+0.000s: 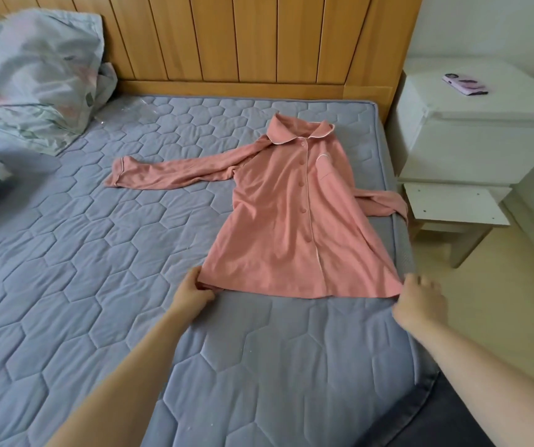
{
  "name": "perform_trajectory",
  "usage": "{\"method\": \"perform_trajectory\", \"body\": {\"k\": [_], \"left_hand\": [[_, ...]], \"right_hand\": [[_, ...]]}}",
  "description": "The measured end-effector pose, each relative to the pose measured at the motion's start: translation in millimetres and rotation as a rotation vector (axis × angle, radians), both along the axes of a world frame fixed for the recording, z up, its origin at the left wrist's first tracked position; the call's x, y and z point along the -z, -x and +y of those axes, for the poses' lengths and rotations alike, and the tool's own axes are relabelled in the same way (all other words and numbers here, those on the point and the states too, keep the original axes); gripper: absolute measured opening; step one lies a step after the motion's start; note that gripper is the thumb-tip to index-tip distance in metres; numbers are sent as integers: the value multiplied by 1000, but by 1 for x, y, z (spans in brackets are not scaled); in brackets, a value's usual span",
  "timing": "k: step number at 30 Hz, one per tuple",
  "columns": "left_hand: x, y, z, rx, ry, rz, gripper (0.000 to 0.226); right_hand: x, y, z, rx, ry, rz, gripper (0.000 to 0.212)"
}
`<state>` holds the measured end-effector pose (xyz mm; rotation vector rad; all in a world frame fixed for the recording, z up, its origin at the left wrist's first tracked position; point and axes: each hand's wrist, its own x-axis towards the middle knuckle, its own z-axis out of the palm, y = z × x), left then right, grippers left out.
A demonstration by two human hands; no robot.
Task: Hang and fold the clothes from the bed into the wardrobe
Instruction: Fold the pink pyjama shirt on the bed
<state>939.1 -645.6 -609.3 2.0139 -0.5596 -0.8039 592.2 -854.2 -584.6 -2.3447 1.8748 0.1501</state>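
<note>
Shirt (291, 221) flat on bed (65, 285), collar toward 12. Left hand (194, 290) pinches its hem corner at 7, right hand (420, 298) at 5. Light, limp cloth; hold corners, likely sags between.

shirt (294, 221) salmon-pink, white piping | mattress (98, 285) blue-grey, hexagon quilting | headboard (243, 37) orange wood

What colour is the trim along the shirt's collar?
White trim on the salmon-pink shirt; the head view shows it.
</note>
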Motion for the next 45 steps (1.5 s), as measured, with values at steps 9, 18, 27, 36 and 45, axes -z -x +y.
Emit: {"method": "perform_trajectory", "body": {"k": [9, 18, 27, 36, 45], "left_hand": [[10, 21, -23, -211, 191, -26, 36], [-10, 13, -14, -194, 230, -668, 38], [1, -7, 34, 56, -18, -1094, 18], [-3, -7, 33, 249, -535, -1089, 28], [17, 107, -40, 877, -257, -1084, 92]], "right_hand": [[17, -97, 35, -661, 79, 28, 84], [-16, -122, 23, -562, 223, -347, 20], [-17, -97, 30, -659, 190, -50, 26], [7, -96, 61, -930, -48, -25, 31], [17, -51, 39, -575, 135, 151, 85]]}}
